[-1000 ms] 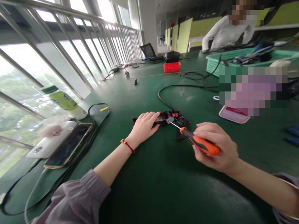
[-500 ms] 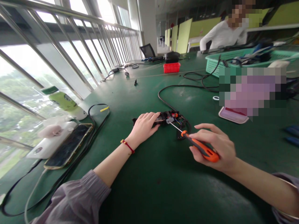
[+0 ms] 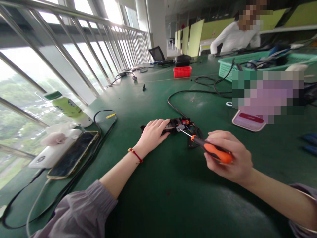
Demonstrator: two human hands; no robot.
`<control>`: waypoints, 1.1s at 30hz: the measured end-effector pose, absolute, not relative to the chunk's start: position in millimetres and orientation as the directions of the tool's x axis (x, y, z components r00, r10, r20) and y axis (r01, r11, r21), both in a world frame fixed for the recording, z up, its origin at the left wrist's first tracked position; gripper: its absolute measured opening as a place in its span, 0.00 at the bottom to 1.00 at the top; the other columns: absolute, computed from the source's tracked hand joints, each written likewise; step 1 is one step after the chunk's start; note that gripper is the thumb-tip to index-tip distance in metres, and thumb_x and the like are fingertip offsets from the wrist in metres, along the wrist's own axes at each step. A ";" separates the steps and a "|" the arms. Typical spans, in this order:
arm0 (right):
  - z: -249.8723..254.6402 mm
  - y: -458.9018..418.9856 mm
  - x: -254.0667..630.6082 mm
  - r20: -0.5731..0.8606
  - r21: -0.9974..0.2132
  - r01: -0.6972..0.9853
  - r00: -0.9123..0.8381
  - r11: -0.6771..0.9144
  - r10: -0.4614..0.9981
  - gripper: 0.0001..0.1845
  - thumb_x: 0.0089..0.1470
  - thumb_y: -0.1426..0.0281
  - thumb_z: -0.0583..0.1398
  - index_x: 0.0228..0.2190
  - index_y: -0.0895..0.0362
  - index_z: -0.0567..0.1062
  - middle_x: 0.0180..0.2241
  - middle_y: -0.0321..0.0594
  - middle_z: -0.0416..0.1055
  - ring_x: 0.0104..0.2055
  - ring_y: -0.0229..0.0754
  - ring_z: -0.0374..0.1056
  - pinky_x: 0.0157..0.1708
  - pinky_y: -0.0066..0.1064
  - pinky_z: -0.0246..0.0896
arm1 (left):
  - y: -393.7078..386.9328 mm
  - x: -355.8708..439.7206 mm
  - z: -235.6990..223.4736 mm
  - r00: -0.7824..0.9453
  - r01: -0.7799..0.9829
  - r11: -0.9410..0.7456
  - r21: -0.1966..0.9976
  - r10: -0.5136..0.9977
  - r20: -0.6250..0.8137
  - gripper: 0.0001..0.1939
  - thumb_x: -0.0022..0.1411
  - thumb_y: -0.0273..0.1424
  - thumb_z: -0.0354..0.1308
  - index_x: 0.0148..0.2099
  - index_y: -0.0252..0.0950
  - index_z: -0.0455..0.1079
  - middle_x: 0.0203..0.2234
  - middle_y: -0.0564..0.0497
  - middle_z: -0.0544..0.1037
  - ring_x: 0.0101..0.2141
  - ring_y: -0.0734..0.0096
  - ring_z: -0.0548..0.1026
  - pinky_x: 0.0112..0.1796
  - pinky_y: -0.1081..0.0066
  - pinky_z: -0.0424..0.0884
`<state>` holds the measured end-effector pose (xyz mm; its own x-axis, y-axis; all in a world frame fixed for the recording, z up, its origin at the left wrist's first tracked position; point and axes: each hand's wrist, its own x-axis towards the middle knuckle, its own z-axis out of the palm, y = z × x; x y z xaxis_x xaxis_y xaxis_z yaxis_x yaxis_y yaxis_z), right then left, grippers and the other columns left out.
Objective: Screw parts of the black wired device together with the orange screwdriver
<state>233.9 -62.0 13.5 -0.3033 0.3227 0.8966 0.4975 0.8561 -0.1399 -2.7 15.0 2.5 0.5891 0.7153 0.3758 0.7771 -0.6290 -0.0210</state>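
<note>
An orange-and-black screwdriver point(image 3: 211, 150) lies in the grip of my right hand point(image 3: 232, 158), its handle between thumb and fingers. Its thin metal shaft points up and left, and the tip meets a grey part of a black device point(image 3: 182, 125) with exposed coloured wires. My left hand point(image 3: 155, 134) is closed over the left part of that device and presses it to the green table point(image 3: 153, 198). A black cable point(image 3: 173, 102) runs from the device toward the back. The palm hides much of the device's left part; its exact kind does not show.
Left of my arm lie a phone point(image 3: 73, 155), a white box point(image 3: 54, 148) and a green-labelled bottle point(image 3: 70, 107) near the railing. A red basket point(image 3: 182, 72) stands farther back. At right are a green basket point(image 3: 225, 71), a pink-screened phone point(image 3: 247, 120) and a seated person point(image 3: 235, 38).
My right hand has turned the screwdriver; its fingers are curled more and the handle's end sits slightly higher. The left hand and the device have stayed in place.
</note>
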 end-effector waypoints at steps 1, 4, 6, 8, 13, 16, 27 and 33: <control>13.3 -62.2 233.9 0.893 -0.158 0.500 -0.296 0.852 0.339 0.21 0.44 0.77 0.60 0.43 0.56 0.66 0.31 0.41 0.70 0.34 0.44 0.70 0.33 0.40 0.71 | 15.1 -2.9 2.4 0.589 0.777 -0.629 -0.021 0.715 0.375 0.20 0.63 0.33 0.50 0.56 0.36 0.57 0.45 0.47 0.71 0.44 0.63 0.69 0.46 0.63 0.64; 14.1 -62.7 233.4 0.880 -0.131 0.500 -0.339 0.856 0.333 0.20 0.44 0.76 0.61 0.42 0.55 0.66 0.30 0.38 0.71 0.31 0.42 0.70 0.35 0.40 0.71 | 15.1 -3.2 2.4 0.590 0.776 -0.630 -0.021 0.714 0.377 0.20 0.63 0.34 0.50 0.56 0.35 0.58 0.44 0.47 0.71 0.44 0.63 0.69 0.45 0.63 0.64; 15.4 -62.5 233.0 0.879 -0.085 0.501 -0.369 0.861 0.302 0.20 0.44 0.75 0.62 0.41 0.55 0.66 0.28 0.36 0.72 0.27 0.40 0.69 0.36 0.40 0.71 | 14.6 -3.1 2.7 0.591 0.773 -0.634 -0.017 0.710 0.383 0.20 0.63 0.35 0.50 0.56 0.36 0.58 0.44 0.47 0.72 0.44 0.63 0.69 0.45 0.63 0.64; 15.8 -62.0 232.9 0.888 -0.074 0.507 -0.359 0.859 0.289 0.20 0.44 0.75 0.62 0.42 0.56 0.67 0.27 0.36 0.72 0.27 0.40 0.69 0.34 0.39 0.71 | 14.0 -2.7 3.1 0.591 0.770 -0.638 -0.011 0.706 0.391 0.21 0.62 0.35 0.50 0.56 0.35 0.58 0.44 0.46 0.71 0.44 0.62 0.69 0.46 0.63 0.65; 14.1 -61.9 233.1 0.895 -0.149 0.502 -0.298 0.852 0.332 0.22 0.44 0.77 0.60 0.43 0.54 0.66 0.31 0.40 0.71 0.33 0.44 0.70 0.32 0.40 0.71 | 13.5 -1.9 3.5 0.590 0.773 -0.634 -0.018 0.710 0.384 0.21 0.60 0.30 0.49 0.56 0.34 0.58 0.45 0.46 0.71 0.44 0.62 0.69 0.46 0.62 0.64; 14.8 -62.7 232.5 0.882 -0.096 0.495 -0.359 0.864 0.304 0.20 0.44 0.76 0.61 0.42 0.54 0.67 0.27 0.36 0.71 0.28 0.41 0.69 0.34 0.41 0.71 | 13.9 -1.9 3.4 0.590 0.775 -0.632 -0.019 0.712 0.381 0.21 0.60 0.30 0.48 0.56 0.34 0.58 0.45 0.46 0.71 0.44 0.62 0.69 0.46 0.62 0.64; 14.6 -62.3 233.3 0.888 -0.107 0.497 -0.343 0.861 0.308 0.20 0.44 0.76 0.61 0.42 0.56 0.66 0.30 0.40 0.71 0.30 0.43 0.70 0.32 0.39 0.72 | 14.3 -2.2 2.9 0.590 0.777 -0.630 -0.021 0.714 0.377 0.20 0.61 0.30 0.49 0.56 0.35 0.58 0.45 0.46 0.71 0.44 0.63 0.69 0.46 0.63 0.64; 14.1 -61.8 233.2 0.897 -0.122 0.530 -0.303 0.840 0.321 0.20 0.44 0.74 0.62 0.42 0.54 0.67 0.29 0.38 0.71 0.29 0.42 0.70 0.30 0.39 0.72 | 14.0 -1.9 3.8 0.588 0.780 -0.626 -0.025 0.718 0.372 0.20 0.61 0.31 0.50 0.56 0.35 0.58 0.45 0.46 0.72 0.44 0.62 0.69 0.46 0.63 0.64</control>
